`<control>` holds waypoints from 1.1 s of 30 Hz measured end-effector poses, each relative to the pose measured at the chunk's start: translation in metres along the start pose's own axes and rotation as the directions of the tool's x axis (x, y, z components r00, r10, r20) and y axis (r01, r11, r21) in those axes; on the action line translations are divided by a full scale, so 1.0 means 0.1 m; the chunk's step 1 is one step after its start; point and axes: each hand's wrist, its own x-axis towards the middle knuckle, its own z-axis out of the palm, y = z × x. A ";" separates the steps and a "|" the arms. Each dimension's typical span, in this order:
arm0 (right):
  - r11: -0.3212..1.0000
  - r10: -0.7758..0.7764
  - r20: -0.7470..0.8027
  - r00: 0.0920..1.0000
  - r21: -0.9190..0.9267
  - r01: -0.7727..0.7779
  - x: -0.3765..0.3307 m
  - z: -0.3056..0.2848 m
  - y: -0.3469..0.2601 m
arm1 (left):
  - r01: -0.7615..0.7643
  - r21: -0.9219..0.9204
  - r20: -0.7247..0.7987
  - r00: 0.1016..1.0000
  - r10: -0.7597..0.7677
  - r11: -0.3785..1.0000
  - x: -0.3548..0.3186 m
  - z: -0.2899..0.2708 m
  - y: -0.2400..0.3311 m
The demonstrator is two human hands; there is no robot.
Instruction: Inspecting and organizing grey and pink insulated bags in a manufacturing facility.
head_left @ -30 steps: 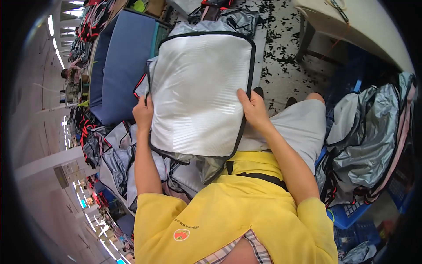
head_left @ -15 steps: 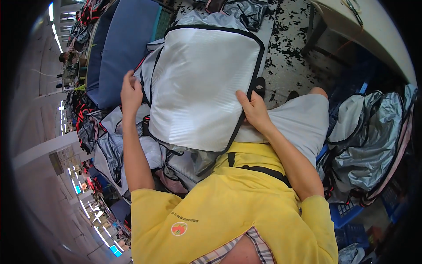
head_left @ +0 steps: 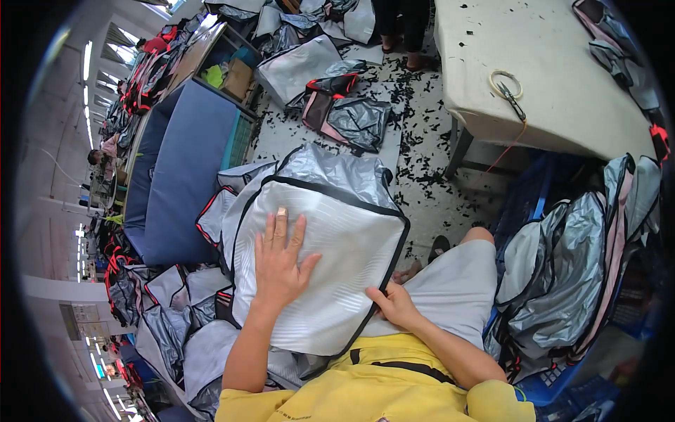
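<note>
A large silvery bag (head_left: 337, 274) lies across my lap, with its wide white panel uppermost and black binding along the edges. My left hand (head_left: 281, 264) rests flat on this panel, its fingers stretched out and the thumb apart. At the panel's right edge, my right hand (head_left: 397, 306) pinches the black binding, thumb on top and the fingers hidden underneath. Silver foil-like cloth bulges out beyond the panel's far edge. Part of the bag's left side, with red trim, shows beside a blue padded board.
More silver bags pile up at my left (head_left: 176, 309) and fill a blue crate (head_left: 545, 387) on my right. Scissors (head_left: 512, 102) and a tape roll (head_left: 508, 79) lie on the cream table (head_left: 562, 126). Black scraps litter the floor; a person's feet (head_left: 411, 60) stand at the far end.
My left hand has come from beyond the bag's left edge onto the white panel and flattened there. My right hand still grips the edge. The view has tilted up, showing more floor and table.
</note>
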 end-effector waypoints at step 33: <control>0.955 0.234 -0.059 0.970 -0.174 -0.241 0.12 -0.33 0.36 | 0.476 -0.720 0.321 0.874 -0.365 0.505 -0.06 -0.04 -1.78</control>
